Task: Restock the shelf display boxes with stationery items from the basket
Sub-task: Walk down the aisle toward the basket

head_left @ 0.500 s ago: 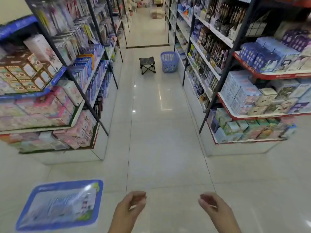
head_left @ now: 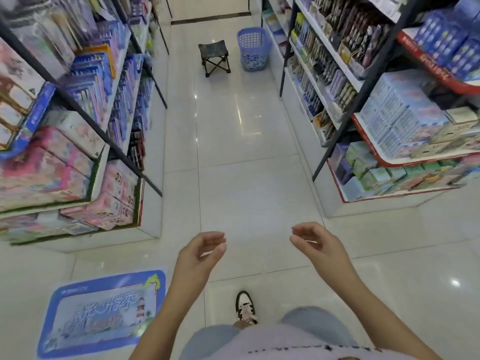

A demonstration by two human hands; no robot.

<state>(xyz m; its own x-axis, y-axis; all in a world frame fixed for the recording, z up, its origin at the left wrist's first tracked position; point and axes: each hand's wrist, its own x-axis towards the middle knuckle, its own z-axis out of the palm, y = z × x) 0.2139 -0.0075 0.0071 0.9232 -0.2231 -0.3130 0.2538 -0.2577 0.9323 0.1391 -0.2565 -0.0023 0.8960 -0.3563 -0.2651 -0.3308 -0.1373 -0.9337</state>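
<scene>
A blue plastic basket [head_left: 253,49] stands on the floor far down the aisle, against the right-hand shelving. My left hand [head_left: 200,253] and my right hand [head_left: 315,244] hang in front of me over the white tiles, fingers loosely curled, holding nothing. Both are far from the basket. Display boxes of stationery [head_left: 319,61] fill the right shelves beside the basket; what lies inside the basket is too small to tell.
A small folding stool [head_left: 214,57] stands left of the basket in the aisle. Stocked shelves line both sides: pink boxes [head_left: 52,172] at left, blue boxes [head_left: 400,120] at right. A blue floor sticker [head_left: 104,313] lies at my lower left. My shoe [head_left: 245,307] shows below.
The view has tilted down and moved forward along the aisle. Both hands have risen higher in the picture and spread a little; my shoe and clothing have come into view.
</scene>
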